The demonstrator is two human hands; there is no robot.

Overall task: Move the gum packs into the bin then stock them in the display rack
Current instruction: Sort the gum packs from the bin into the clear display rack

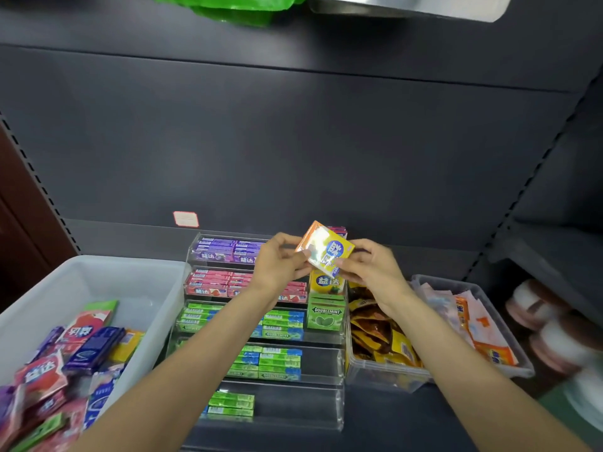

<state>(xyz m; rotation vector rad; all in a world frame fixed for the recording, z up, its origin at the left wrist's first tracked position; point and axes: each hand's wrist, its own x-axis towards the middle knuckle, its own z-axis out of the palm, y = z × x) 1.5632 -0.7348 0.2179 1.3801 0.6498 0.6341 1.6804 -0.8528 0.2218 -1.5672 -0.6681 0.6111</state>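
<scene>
I see both hands, left hand point(279, 261) and right hand point(372, 269), fingers pinching a yellow gum pack point(324, 249) mid-frame above the display rack point(339, 373).

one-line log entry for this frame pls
phase: stocking | left hand + right hand: both pinch yellow gum pack | position: above display rack | bin: packs remain

bin point(98, 275): left and bottom cut by frame edge, packs at its lower left blurred
rack point(339, 425): middle tiers partly hidden by forearms
yellow pack point(326, 249): glare hides print
right shelf items point(551, 334): blurred, unidentifiable
green bag point(228, 8): cropped at top
</scene>
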